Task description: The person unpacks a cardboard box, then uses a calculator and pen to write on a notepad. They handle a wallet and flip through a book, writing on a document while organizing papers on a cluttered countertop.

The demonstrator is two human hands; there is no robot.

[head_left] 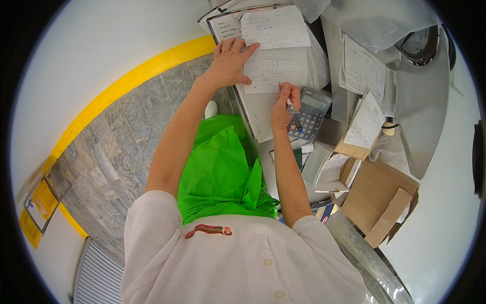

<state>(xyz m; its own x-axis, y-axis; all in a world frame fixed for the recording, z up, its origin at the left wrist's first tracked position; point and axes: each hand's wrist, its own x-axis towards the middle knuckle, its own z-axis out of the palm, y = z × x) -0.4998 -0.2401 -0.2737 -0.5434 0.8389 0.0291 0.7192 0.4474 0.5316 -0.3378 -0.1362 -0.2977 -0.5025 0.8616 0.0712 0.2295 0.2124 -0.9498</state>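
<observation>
My left hand (230, 65) lies with fingers spread over the left edge of some handwritten sheets. One small sheet (276, 30) rests at the top of a clipboard (219, 29). Below it is another written sheet (278, 63), whose lower right my right hand (286, 104) reaches. In that hand I grip a pen (294, 115), its tip end at the paper and its blue end slanting back toward me. A dark grey calculator (311, 112) sits just right of my right hand, partly covered by it. More lined paper (259, 119) lies underneath.
On the right stand stacked handwritten papers (362, 66), an upright white box (334, 172) and an opened cardboard box (377, 197). Clear plastic (377, 25) hangs over the top right. A green plastic bag (215, 172) is in front of me, above the tiled floor (121, 147).
</observation>
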